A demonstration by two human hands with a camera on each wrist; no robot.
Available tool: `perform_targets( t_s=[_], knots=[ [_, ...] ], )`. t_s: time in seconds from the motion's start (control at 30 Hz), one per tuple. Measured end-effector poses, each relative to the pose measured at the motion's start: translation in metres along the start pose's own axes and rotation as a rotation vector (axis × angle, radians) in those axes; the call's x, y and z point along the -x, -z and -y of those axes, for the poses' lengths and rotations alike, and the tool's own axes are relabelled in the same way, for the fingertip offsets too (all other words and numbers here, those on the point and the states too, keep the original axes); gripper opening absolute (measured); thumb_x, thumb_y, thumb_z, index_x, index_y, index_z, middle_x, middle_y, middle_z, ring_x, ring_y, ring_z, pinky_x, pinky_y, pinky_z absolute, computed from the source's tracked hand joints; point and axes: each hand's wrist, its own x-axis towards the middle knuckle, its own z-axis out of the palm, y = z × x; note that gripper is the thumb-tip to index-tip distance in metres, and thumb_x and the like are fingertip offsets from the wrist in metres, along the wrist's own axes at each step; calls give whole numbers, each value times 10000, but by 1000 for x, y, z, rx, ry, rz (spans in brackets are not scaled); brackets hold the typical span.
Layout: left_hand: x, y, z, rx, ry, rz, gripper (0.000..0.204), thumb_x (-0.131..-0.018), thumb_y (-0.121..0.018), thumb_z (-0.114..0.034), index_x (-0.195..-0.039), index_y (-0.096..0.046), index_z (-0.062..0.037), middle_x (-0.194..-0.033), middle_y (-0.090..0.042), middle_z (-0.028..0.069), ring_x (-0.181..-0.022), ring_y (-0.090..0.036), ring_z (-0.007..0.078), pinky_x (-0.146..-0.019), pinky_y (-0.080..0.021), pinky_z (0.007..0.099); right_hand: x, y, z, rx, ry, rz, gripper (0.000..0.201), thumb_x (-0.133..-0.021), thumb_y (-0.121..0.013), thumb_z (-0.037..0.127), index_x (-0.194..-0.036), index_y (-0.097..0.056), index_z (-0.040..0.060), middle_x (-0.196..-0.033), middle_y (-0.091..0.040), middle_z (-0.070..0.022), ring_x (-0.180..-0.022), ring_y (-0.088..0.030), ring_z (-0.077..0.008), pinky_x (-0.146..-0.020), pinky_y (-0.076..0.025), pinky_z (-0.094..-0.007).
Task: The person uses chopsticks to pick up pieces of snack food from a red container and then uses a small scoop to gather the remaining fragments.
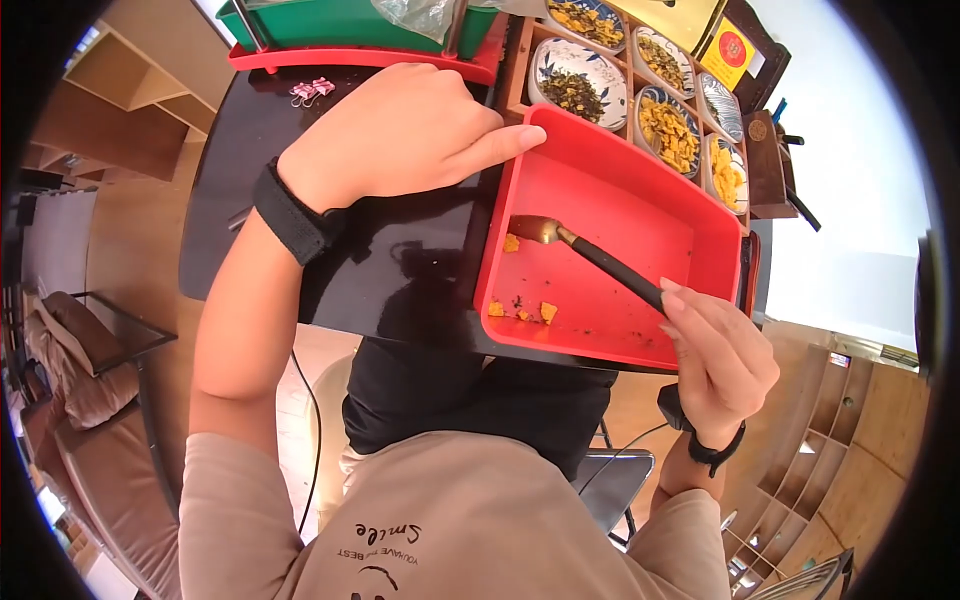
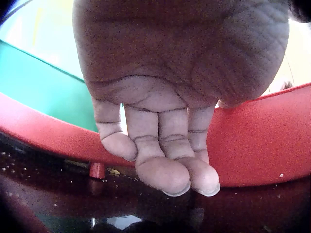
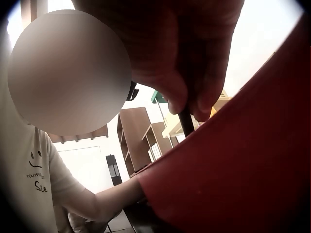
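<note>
Below my chest a red plastic tray (image 1: 610,200) holds yellow crumbs (image 1: 548,313) and dark specks, mostly along its near side. My left hand (image 1: 410,130) holds the tray's far left corner, thumb over the rim. In the left wrist view its fingers (image 2: 163,172) bend down outside the red wall; the head view hides them. My right hand (image 1: 725,355) pinches the black handle of a small brush (image 1: 610,265) above the tray's near right side. The brush's brassy ferrule and dark tip reach down to the tray floor near the left wall.
Behind the tray, a wooden divided box (image 1: 517,75) holds several patterned dishes (image 1: 580,85) of dried bits. A green bin (image 1: 330,25) on a red base stands at the far left. Pink binder clips (image 1: 312,92) lie on the dark glossy table (image 1: 390,270).
</note>
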Motion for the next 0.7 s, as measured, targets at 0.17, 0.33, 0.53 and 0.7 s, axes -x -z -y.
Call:
perform_targets(
  t_s=[0.17,0.33,0.53,0.7],
  knots=[
    [1,-3,3,-25,-43,-52,589,-1100,-447,-401,-738,-691,-6,-626,-561,210,-619,-571,399,-641,-459,477,-5,17,5,9,29,80,290,-697,-747,-119,-983,-743,-70,-893,-753,-182,-766,-747,-291,-663,-604,-334],
    [1,-4,1,-14,-27,-35,588,-1101,-448,-406,-742,-690,-8,-633,-559,214,-621,-567,401,-641,-463,475,0,48,2,130,-160,80,181,-767,-736,-67,-948,-732,-56,-788,-691,-143,-652,-635,-229,-576,-481,-299],
    [0,-8,3,-23,-54,-90,587,-1089,-471,-426,-720,-705,-34,-600,-570,184,-590,-584,382,-602,-475,458,0,47,7,83,-348,169,93,-820,-745,-12,-907,-728,-38,-709,-637,-110,-601,-563,-201,-558,-397,-279],
    [-1,-10,4,-17,-68,-127,596,-1073,-501,-451,-679,-718,-61,-564,-585,155,-556,-601,364,-574,-489,449,-4,25,15,-34,-389,133,91,-794,-761,-8,-880,-735,-20,-710,-668,-120,-610,-615,-219,-558,-422,-292]
  ],
)
